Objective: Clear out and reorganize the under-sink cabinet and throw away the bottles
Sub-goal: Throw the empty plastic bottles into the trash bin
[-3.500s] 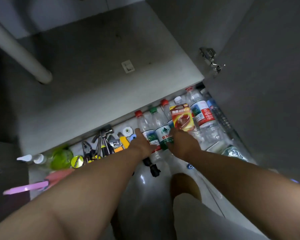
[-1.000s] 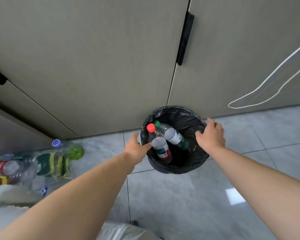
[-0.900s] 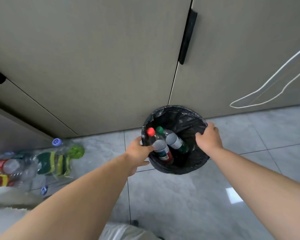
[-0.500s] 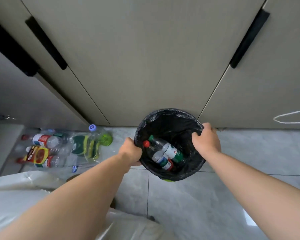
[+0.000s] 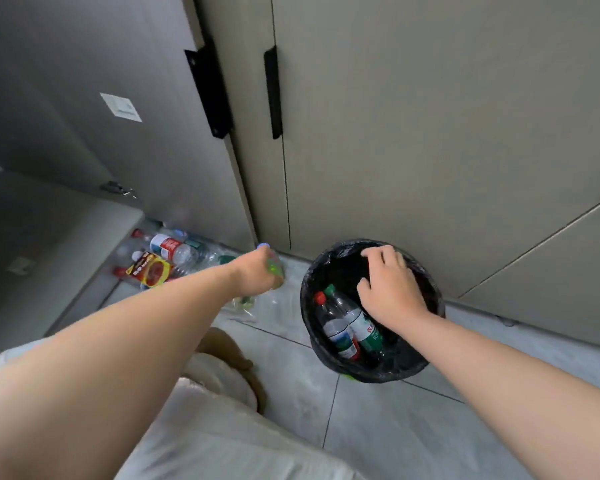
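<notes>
- On the floor at the left, a heap of bottles point(image 5: 174, 251) and a red-and-yellow packet point(image 5: 149, 270) lay under the open cabinet door point(image 5: 136, 150).
- My left hand point(image 5: 257, 275) had left the bin point(image 5: 378, 374) and now covered a blue-capped bottle point(image 5: 263, 244); I could not tell its grip.
- My right hand point(image 5: 388, 285) curled on the bin's far rim, above two discarded bottles point(image 5: 347, 332) lying inside.

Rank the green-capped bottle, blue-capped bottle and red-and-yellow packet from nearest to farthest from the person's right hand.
From the right hand, in the head view:
1. Green-capped bottle, in the black bin, just beneath the hand.
2. Blue-capped bottle, left of the bin, at the left hand.
3. Red-and-yellow packet, farthest left, on the bottle pile.
</notes>
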The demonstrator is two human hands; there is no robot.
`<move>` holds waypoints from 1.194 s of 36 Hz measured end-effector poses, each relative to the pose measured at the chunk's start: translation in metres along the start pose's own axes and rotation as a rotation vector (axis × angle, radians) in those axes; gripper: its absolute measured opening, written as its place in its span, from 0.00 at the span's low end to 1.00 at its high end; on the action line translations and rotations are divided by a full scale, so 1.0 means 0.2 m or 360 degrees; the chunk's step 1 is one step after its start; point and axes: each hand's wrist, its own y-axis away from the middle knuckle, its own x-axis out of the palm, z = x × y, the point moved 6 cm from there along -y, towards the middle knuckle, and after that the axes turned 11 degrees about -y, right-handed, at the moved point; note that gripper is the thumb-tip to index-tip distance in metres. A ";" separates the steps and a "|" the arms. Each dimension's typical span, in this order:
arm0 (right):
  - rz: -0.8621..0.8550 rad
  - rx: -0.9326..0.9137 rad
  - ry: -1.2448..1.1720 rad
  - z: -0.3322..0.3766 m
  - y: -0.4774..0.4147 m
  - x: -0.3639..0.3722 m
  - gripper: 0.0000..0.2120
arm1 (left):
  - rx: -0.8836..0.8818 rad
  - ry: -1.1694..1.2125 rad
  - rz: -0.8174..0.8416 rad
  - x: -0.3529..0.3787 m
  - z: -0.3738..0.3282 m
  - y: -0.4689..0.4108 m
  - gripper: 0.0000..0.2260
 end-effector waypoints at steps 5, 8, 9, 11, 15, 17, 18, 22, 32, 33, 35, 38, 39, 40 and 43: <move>0.0290 -0.0622 -0.0113 0.56 -0.16 0.24 0.15 | 0.0138 -0.0296 0.0001 -0.33 0.31 0.07 0.25; 0.0561 -0.0758 -0.0178 0.86 -0.25 0.45 0.13 | -0.0060 -0.0357 -0.0137 -0.51 0.67 0.10 0.21; 0.0642 -0.0756 -0.0214 0.95 -0.29 0.52 0.12 | -0.0132 -0.0340 -0.0177 -0.55 0.80 0.11 0.20; 0.0761 -0.0729 -0.0267 1.10 -0.36 0.66 0.11 | -0.0249 -0.0277 -0.0239 -0.58 1.06 0.14 0.16; 0.1001 -0.0666 -0.0272 1.29 -0.50 0.95 0.10 | -0.0439 -0.0004 -0.0367 -0.49 1.47 0.14 0.12; 0.1107 -0.0603 -0.0232 1.34 -0.57 1.09 0.11 | -0.0502 0.0206 -0.0385 -0.38 1.61 0.10 0.12; 0.1146 -0.0569 -0.0216 1.36 -0.60 1.15 0.12 | -0.0517 0.0328 -0.0373 -0.32 1.66 0.06 0.13; 0.1202 -0.0416 -0.0206 1.38 -0.74 1.37 0.17 | -0.0677 0.0845 -0.0283 -0.06 1.80 -0.14 0.11; 0.0948 -0.0375 -0.0143 1.53 -1.08 1.75 0.36 | -0.0931 0.1703 -0.0190 0.31 1.86 -0.59 0.33; 0.0954 -0.0347 -0.0117 1.55 -1.10 1.78 0.38 | -0.0956 0.1731 -0.0219 0.33 1.87 -0.63 0.34; 0.0995 -0.0290 -0.0072 1.57 -1.14 1.84 0.42 | -0.1011 0.1794 -0.0272 0.36 1.89 -0.68 0.36; 0.1027 -0.0210 -0.0040 1.60 -1.18 1.92 0.43 | -0.1016 0.1969 -0.0328 0.40 1.89 -0.76 0.33; 0.1018 -0.0186 -0.0033 1.60 -1.19 1.94 0.42 | -0.0995 0.2033 -0.0368 0.42 1.89 -0.78 0.30; 0.1005 -0.0163 -0.0034 1.60 -1.19 1.96 0.42 | -0.0977 0.2092 -0.0412 0.42 1.89 -0.80 0.28; 0.0948 -0.0096 -0.0081 1.59 -1.16 2.00 0.43 | -0.0963 0.2253 -0.0399 0.46 1.88 -0.83 0.22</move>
